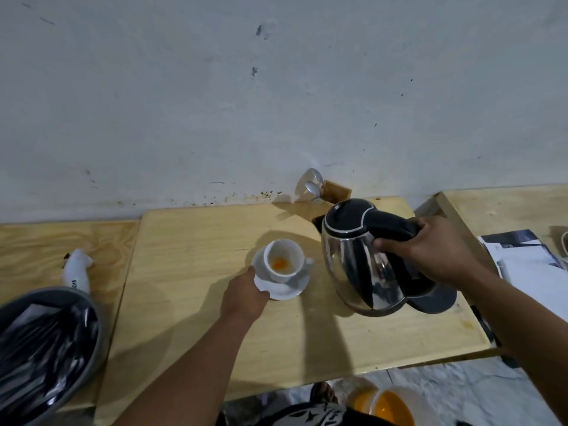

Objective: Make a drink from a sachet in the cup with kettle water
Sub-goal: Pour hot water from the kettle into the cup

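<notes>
A white cup (284,259) stands on a white saucer (289,289) near the middle of the wooden table (190,302). Orange powder (278,266) lies in the cup's bottom. My left hand (246,298) grips the saucer's near left rim. A steel kettle (359,256) with a black lid stands just right of the cup, tilted slightly, over its dark base (436,298). My right hand (430,249) is closed around the kettle's black handle. No sachet is visible.
A wooden holder with spoons (322,192) stands against the wall behind the kettle. A white crumpled wrapper (76,269) lies at left. A grey bin with a black liner (46,342) sits at lower left. Papers (528,262) lie at right. An orange-filled container (390,404) is on the floor.
</notes>
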